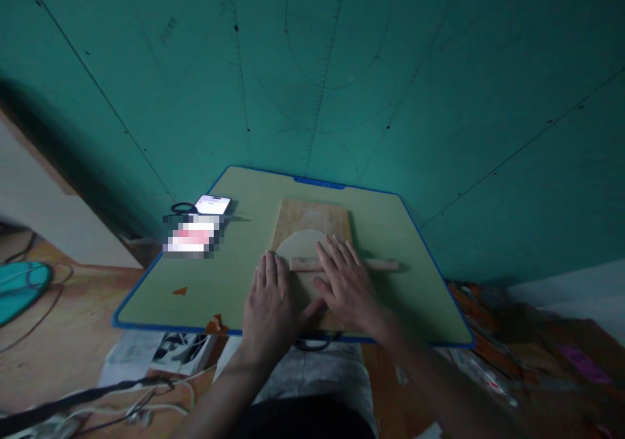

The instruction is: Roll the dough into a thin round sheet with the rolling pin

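Head view: the rolling pin (342, 265) is pressed under both flat, open palms, left hand (271, 305) and right hand (349, 283), so the dough disc (303, 243) is kept flattened on the wooden board (312, 216) beneath.

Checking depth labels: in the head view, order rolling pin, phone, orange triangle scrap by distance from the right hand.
1. Rolling pin: under the right hand, touching.
2. Phone: far left of the mat.
3. Orange triangle scrap: left, near edge; barely farther than the phone, nearly a tie.
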The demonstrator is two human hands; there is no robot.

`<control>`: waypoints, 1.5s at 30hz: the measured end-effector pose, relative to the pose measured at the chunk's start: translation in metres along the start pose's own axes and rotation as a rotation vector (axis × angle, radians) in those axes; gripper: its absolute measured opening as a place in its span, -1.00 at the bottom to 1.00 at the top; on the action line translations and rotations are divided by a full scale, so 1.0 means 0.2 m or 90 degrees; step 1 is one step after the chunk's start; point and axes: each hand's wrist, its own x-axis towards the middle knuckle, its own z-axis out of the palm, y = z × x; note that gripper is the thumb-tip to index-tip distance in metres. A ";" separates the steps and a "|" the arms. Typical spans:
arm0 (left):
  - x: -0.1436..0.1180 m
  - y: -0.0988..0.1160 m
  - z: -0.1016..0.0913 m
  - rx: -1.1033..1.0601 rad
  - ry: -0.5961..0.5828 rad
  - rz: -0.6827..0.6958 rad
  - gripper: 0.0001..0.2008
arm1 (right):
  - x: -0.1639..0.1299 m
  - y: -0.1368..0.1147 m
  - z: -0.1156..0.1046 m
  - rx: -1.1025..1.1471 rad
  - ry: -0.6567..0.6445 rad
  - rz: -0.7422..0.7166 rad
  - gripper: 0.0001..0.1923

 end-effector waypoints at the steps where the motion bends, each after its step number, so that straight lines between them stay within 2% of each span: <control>1: 0.00 0.00 0.00 -0.003 -0.001 -0.003 0.05 | 0.03 0.02 0.01 0.003 -0.006 0.005 -0.31; 4: 0.00 0.00 0.01 0.001 0.000 -0.015 0.07 | 0.26 0.13 0.03 0.010 -0.042 0.059 -0.33; 7: 0.00 -0.01 0.03 0.014 -0.001 -0.023 0.05 | 0.53 0.25 0.03 0.003 -0.068 0.153 -0.33; 10: 0.00 -0.02 0.04 0.026 0.008 -0.013 0.06 | 0.60 0.26 0.02 -0.021 -0.034 0.182 -0.36; 13: 0.01 -0.02 0.05 0.036 0.027 -0.021 0.05 | 0.47 0.19 0.02 -0.025 -0.012 0.153 -0.38; 17: 0.01 -0.02 0.07 0.033 0.043 -0.019 0.03 | 0.18 0.14 0.01 0.001 0.017 0.065 -0.40; 21: 0.00 -0.05 0.08 0.024 0.042 0.002 -0.03 | -0.08 0.25 -0.01 -0.029 0.058 0.133 -0.46; 24: 0.01 -0.08 0.05 0.027 0.056 0.024 -0.12 | -0.19 0.33 -0.04 -0.047 0.033 0.176 -0.62; 27: 0.08 -0.11 -0.01 0.028 0.075 0.062 -0.28 | -0.21 0.29 -0.09 -0.043 0.010 0.180 -0.68; 30: 0.18 -0.11 -0.05 0.034 0.069 0.117 -0.42 | -0.15 0.17 -0.12 -0.003 0.013 0.138 -0.71; 35: 0.33 -0.10 -0.02 0.081 0.001 0.181 -0.52 | -0.08 0.00 -0.07 0.064 0.031 0.073 -0.69; 40: 0.49 -0.07 0.03 0.097 -0.049 0.201 -0.52 | -0.07 0.06 -0.01 0.015 0.090 0.084 -0.48; 45: 0.78 0.00 0.11 0.092 -0.163 0.178 -0.50 | -0.11 0.21 0.02 0.061 0.208 0.149 -0.42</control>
